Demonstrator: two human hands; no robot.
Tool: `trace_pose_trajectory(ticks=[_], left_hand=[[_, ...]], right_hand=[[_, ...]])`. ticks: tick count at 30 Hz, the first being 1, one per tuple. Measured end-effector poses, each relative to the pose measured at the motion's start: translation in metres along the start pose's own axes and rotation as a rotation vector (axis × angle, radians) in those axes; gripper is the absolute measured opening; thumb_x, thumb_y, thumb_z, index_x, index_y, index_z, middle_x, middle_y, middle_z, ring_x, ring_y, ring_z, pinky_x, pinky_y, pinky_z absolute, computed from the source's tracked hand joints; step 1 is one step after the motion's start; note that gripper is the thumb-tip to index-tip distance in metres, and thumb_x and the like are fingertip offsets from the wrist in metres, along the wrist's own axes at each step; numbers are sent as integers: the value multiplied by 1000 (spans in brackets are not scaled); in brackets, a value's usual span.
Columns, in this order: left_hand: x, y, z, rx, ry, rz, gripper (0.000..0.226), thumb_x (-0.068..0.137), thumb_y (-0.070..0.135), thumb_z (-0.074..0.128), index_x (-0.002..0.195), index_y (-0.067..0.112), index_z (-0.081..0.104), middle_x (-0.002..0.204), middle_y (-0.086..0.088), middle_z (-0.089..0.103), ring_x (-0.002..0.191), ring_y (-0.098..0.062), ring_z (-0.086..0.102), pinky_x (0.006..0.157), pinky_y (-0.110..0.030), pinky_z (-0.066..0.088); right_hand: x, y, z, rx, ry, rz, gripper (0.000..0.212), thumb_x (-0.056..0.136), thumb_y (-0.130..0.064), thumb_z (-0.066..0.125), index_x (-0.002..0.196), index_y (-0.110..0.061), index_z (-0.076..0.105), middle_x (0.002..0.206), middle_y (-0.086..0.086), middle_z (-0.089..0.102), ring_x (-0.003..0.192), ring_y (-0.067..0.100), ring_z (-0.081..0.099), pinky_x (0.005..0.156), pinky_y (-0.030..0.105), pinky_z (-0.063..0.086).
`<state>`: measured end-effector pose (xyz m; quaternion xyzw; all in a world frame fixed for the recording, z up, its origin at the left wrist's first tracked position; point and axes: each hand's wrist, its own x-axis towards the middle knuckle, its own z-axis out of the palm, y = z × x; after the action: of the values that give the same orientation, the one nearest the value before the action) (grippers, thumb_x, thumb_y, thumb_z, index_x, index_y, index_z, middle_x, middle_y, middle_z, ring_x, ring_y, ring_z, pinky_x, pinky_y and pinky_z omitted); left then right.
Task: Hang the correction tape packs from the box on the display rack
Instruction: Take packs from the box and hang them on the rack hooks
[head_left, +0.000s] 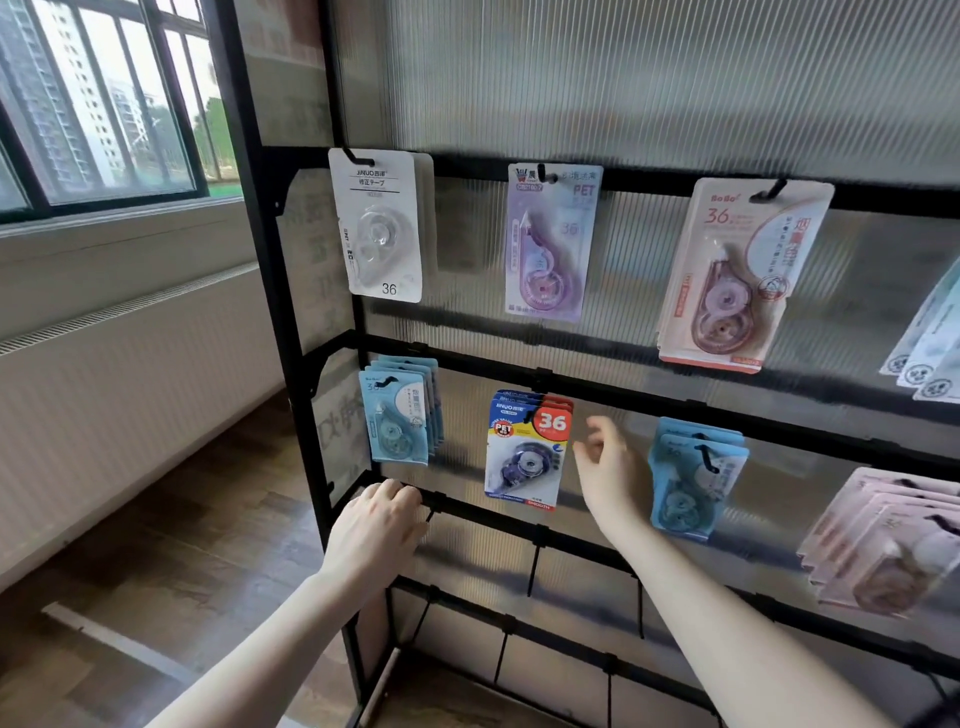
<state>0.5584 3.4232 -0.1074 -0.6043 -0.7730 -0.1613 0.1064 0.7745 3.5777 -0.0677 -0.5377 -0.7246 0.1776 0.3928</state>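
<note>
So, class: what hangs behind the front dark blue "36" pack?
Behind the dark blue pack, edges of more like it show on the same hook. Their fronts are covered; the count is unclear.

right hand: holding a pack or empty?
Empty. The right hand hangs open, fingers loosely spread, between the dark blue pack and a light blue pack, gripping neither. Both packs hang on their hooks.
</note>
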Motion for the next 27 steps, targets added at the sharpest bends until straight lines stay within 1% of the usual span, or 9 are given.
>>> trace_pose_trajectory(ticks=[5, 8, 10, 14, 17, 20, 23, 25, 27], left_hand=[[-2, 6, 1, -20, 10, 87, 28, 67, 28, 80, 85, 16, 62, 88, 0, 63, 82, -25, 64, 60, -34, 53], [-2, 9, 10, -26, -5, 129, 31, 73, 34, 70, 97, 15, 63, 103, -3, 64, 99, -27, 64, 75, -38, 55], [-5, 15, 18, -42, -44, 141, 39, 74, 35, 75, 105, 15, 63, 114, -7, 63, 111, -30, 61, 85, -41, 54], [-16, 37, 31, -8, -86, 165, 57, 57, 35, 89, 105, 12, 68, 112, -14, 68, 106, -33, 65, 81, -42, 55], [-28, 54, 45, -10, -117, 181, 53, 67, 39, 76, 110, 10, 67, 114, -17, 67, 106, -35, 65, 80, -46, 55], [-41, 72, 58, -26, -203, 185, 57, 67, 38, 81, 113, 9, 65, 117, -18, 66, 107, -36, 64, 83, -49, 53], [-53, 94, 72, -48, -232, 168, 57, 80, 39, 70, 126, 8, 58, 133, -19, 56, 125, -36, 52, 100, -48, 43], [-63, 115, 80, -58, -277, 148, 57, 95, 39, 51, 144, 13, 39, 153, -13, 32, 143, -29, 26, 116, -39, 21], [-76, 135, 93, -63, -348, 122, 60, 99, 42, 41, 150, 18, 22, 160, -7, 14, 148, -22, 7, 119, -33, 5]], right_hand=[[-24, 16, -22, -199, 1, -28, 35, 93, -23, 54, 127, -14, 53, 128, 5, 55, 113, 24, 53, 83, 34, 46], [-41, 30, -30, -275, 6, -69, 35, 93, -23, 56, 125, -10, 55, 123, 8, 57, 110, 25, 54, 87, 37, 48], [-54, 42, -32, -315, 10, -87, 34, 90, -21, 60, 122, -8, 58, 119, 11, 59, 106, 27, 56, 84, 38, 50], [-83, 72, -34, -401, 38, -105, 35, 81, -16, 71, 114, -4, 63, 113, 15, 63, 97, 32, 61, 78, 41, 53], [-104, 99, -37, -436, 1, -66, 37, 80, -16, 72, 114, -4, 63, 114, 15, 63, 100, 33, 61, 84, 42, 52], [-123, 129, -43, -456, -33, -37, 39, 78, -17, 74, 114, -5, 64, 116, 17, 62, 103, 36, 61, 85, 44, 51], [-139, 159, -48, -452, -100, 22, 41, 81, -19, 72, 118, -6, 63, 121, 18, 60, 107, 36, 59, 86, 44, 51], [-150, 181, -52, -445, -134, 15, 40, 80, -18, 73, 117, -5, 63, 119, 18, 61, 105, 36, 60, 85, 44, 52], [-162, 202, -55, -456, -170, 5, 41, 77, -17, 75, 115, -6, 64, 119, 17, 62, 102, 35, 62, 83, 42, 53]])
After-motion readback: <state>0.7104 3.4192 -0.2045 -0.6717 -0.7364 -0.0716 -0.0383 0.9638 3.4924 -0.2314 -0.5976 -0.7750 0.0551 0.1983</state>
